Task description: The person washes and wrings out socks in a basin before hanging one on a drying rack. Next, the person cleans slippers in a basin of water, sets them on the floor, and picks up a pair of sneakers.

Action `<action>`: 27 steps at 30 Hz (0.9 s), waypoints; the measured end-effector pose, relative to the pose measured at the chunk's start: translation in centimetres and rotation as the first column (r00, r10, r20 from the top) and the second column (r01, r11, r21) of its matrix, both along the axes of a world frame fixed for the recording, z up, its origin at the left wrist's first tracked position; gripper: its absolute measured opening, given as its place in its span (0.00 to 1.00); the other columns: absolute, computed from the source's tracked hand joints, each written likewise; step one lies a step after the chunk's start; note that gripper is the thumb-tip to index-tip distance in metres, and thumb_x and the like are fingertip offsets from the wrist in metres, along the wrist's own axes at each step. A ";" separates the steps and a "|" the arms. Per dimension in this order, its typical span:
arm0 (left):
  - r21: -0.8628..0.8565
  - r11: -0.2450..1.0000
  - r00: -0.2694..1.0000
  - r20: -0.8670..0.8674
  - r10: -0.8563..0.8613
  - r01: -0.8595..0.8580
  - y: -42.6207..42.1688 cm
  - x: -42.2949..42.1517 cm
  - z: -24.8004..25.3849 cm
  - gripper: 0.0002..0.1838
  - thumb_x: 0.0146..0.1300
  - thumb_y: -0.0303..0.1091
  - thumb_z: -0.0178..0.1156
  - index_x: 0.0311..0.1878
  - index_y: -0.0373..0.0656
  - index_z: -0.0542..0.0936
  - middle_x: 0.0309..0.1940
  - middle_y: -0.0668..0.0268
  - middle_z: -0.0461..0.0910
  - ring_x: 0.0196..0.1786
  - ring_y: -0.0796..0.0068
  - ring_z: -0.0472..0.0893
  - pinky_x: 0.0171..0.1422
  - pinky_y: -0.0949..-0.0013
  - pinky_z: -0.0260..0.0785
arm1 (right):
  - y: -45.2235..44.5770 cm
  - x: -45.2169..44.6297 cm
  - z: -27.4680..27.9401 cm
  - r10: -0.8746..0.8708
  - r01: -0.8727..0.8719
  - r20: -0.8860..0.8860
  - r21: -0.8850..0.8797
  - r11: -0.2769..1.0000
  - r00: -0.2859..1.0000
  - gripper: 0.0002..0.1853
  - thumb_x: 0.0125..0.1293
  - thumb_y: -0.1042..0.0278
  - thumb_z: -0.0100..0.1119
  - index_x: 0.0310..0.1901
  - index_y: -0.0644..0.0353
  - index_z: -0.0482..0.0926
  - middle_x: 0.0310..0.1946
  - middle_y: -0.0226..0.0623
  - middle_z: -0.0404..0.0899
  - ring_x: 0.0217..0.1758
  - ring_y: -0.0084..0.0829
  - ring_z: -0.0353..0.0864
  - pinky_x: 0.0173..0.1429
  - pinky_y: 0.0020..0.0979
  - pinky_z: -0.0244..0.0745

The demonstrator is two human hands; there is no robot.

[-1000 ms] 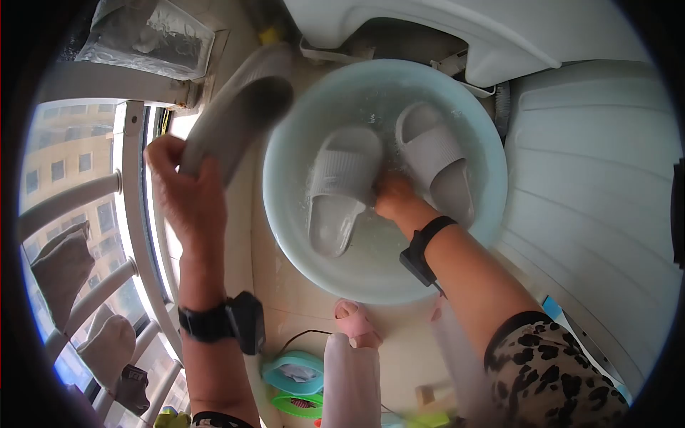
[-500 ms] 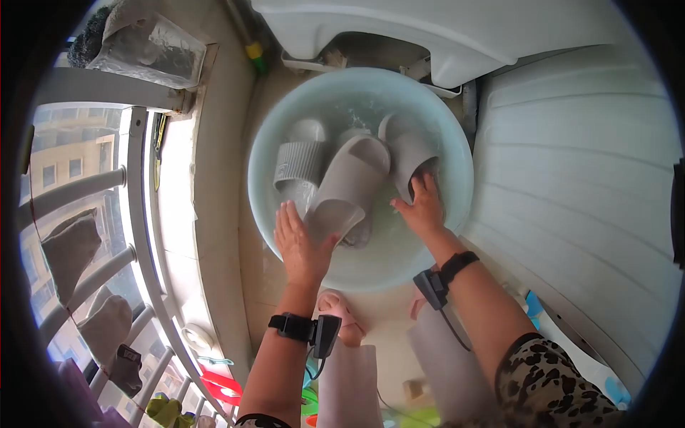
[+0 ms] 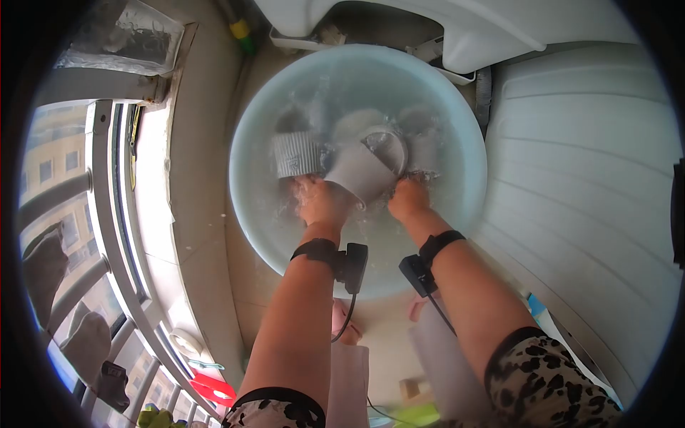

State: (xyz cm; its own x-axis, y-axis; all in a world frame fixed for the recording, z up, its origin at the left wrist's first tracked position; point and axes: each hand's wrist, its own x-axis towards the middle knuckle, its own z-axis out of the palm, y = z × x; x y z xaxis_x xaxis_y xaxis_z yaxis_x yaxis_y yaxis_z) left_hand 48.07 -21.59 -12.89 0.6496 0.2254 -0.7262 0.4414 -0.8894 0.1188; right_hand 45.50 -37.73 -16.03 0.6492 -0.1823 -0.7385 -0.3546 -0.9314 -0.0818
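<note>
Just nearside of the basin's [image 3: 467, 182] middle, the left hand [image 3: 321, 203] and right hand [image 3: 410, 201] had dipped lower; water hid whether their fingers held anything. Around its middle, the outer slippers [image 3: 296, 155] had sunk deeper, suggesting wetting was under way.

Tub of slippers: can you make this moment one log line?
left hand: in water, near ribbed slipper | right hand: in water | tub: holds slippers | grips: unclear

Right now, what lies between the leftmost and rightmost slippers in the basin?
In the head view: a grey slipper, partly over a blurred submerged one.
</note>
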 end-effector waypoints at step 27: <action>-0.598 0.694 0.798 0.144 0.585 -0.400 2.8 -8.4 1.1 0.12 0.54 0.30 0.64 0.38 0.37 0.73 0.26 0.69 0.74 0.30 0.79 0.70 0.36 0.73 0.65 | -0.5 2.8 22.0 -0.911 0.404 -0.404 0.850 -0.339 0.085 0.20 0.63 0.58 0.59 0.49 0.64 0.72 0.44 0.37 0.76 0.45 0.31 0.75 0.48 0.34 0.69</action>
